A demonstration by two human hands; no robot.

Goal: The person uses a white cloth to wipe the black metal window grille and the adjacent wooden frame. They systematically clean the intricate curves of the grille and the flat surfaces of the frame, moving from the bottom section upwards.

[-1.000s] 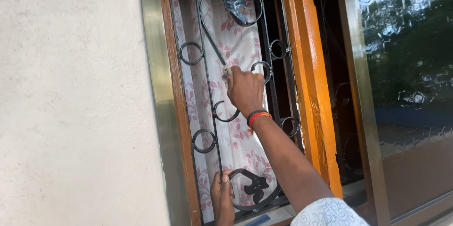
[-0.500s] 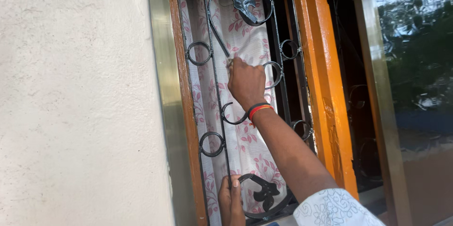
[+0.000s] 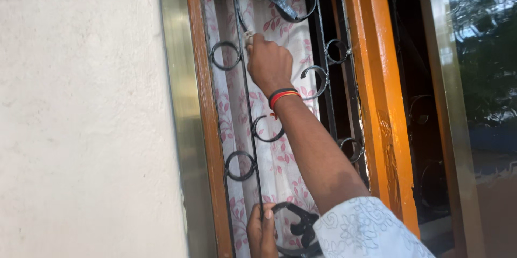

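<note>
**Carefully now: a small scrap pressed against scrolled ironwork**

Broadly, the scene is a window set in a pale plastered wall [image 3: 81,112], framed in orange-brown wood [image 3: 371,91], with a black wrought-iron grille [image 3: 253,145] of bars, rings and curls across the opening. Behind the iron hangs a white curtain with pink leaf print [image 3: 285,161], and to the far right a dark glass pane [image 3: 484,75] throws back reflections.

The right hand [image 3: 269,64] is raised high on the grille, fingers curled together into a loose fist around something small and pale [image 3: 248,35] that peeks out at the top, pressed against the vertical bar just below the big upper scroll. I cannot tell what the scrap is; it may be a bit of cloth or abrasive paper. A black and red band [image 3: 283,96] sits on the wrist. The left hand [image 3: 262,231] is low down, wrapped shut around the same bar beside the bottom scroll.

As I judge it, the main risk is the knuckles: the curls and ring ends stand close on either side, and a firm stroke could scrape skin on the iron. The scrap is held by very little, so it could slip out and drop between grille and curtain. The curtain hangs just behind the bars and could catch grime or get snagged. The wristband could also hook on a curl.
</note>
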